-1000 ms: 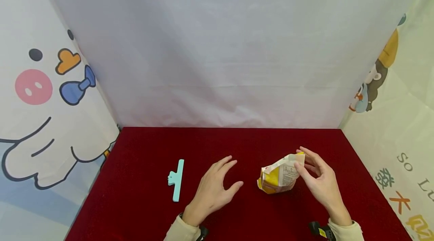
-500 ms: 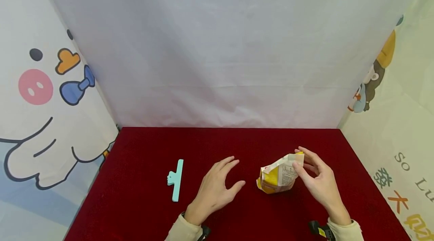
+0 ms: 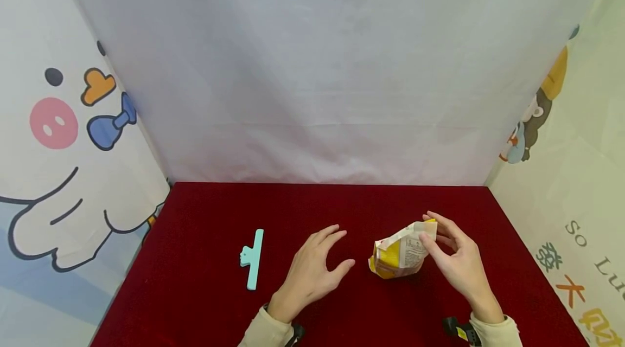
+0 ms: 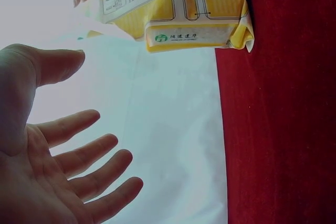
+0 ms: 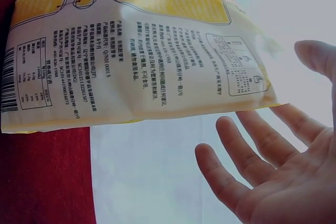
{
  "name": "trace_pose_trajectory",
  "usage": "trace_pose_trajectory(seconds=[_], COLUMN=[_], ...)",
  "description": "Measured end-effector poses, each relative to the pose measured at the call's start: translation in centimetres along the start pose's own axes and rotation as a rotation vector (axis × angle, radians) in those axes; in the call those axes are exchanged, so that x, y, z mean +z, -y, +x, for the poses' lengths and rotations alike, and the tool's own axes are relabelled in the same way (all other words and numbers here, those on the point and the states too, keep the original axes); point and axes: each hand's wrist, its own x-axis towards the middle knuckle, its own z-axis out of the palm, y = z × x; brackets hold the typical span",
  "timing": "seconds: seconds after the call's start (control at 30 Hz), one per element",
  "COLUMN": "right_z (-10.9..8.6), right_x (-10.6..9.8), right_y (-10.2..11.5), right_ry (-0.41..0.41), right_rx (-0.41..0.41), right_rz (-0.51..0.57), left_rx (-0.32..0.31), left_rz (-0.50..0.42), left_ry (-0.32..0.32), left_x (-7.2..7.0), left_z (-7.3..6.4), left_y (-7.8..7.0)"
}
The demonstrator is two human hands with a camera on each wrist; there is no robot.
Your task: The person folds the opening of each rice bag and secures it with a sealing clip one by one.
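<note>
A yellow and white printed food bag (image 3: pixel 401 252) stands on the red table, its crumpled top leaning toward my right hand (image 3: pixel 461 263). Thumb and fingers of that hand are spread apart around the bag's upper corner; in the right wrist view the thumb (image 5: pixel 317 59) is clear of the packet (image 5: pixel 136 66), with the fingertips close by its edge. My left hand (image 3: pixel 310 271) hovers left of the bag, holding nothing, its fingers (image 4: pixel 100 179) loosely extended. Further left lies a light blue bag clip (image 3: pixel 255 260).
The red tabletop (image 3: pixel 303 203) ends at a white cloth backdrop (image 3: pixel 332 92). Cloth side walls with cartoon prints, such as a pink-cheeked figure (image 3: pixel 53 122) on the left, flank the table. Dark bands (image 3: pixel 461 331) circle both wrists.
The whole view has shifted very slightly. Both hands keep almost the same pose, and the bag and the clip stay where they were on the table.
</note>
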Motion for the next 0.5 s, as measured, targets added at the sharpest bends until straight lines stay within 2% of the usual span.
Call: trace_pose_trajectory(seconds=[0.5], right_z=[0.43], right_x=[-0.1], right_y=[0.07], right_ry=[-0.004], right_rx=[-0.022], right_rz=[-0.018], left_rx=[0.002], left_rz=[0.009], left_ry=[0.0], left_x=[0.37], left_z=[0.36], left_y=[-0.24])
